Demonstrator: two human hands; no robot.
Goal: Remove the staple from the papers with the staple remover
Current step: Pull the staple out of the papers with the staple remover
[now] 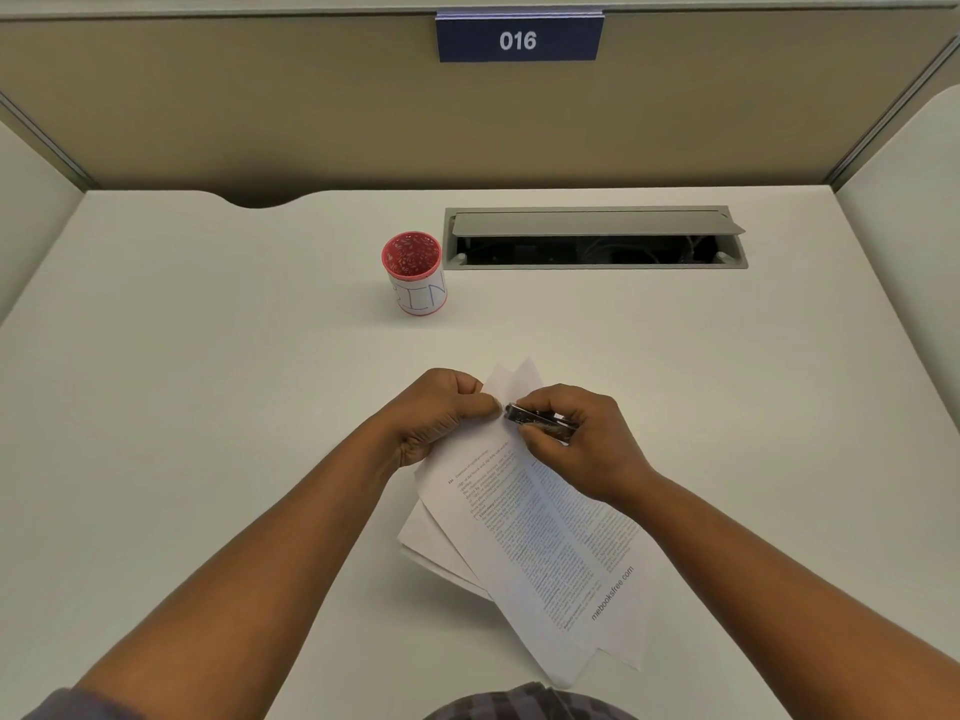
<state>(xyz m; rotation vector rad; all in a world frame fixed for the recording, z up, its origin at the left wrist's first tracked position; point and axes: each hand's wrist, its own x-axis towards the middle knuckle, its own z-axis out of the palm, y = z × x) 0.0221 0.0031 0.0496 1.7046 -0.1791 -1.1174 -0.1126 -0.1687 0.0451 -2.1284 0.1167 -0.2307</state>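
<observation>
A small stack of printed papers (545, 537) lies on the white desk, slanting from the centre toward the lower right. My left hand (441, 413) pinches the stack's top corner, fingers closed on the sheets. My right hand (582, 439) grips a metal staple remover (540, 420), its tip pressed against that same corner right beside my left thumb. The staple itself is hidden under the tool and my fingers. One sheet's corner (514, 379) sticks up behind both hands.
A red-rimmed cup with a white label (415, 275) stands behind the hands, left of an open grey cable hatch (597, 239) set into the desk (208, 381). Beige partition walls enclose the desk, with a blue sign reading 016 (518, 40).
</observation>
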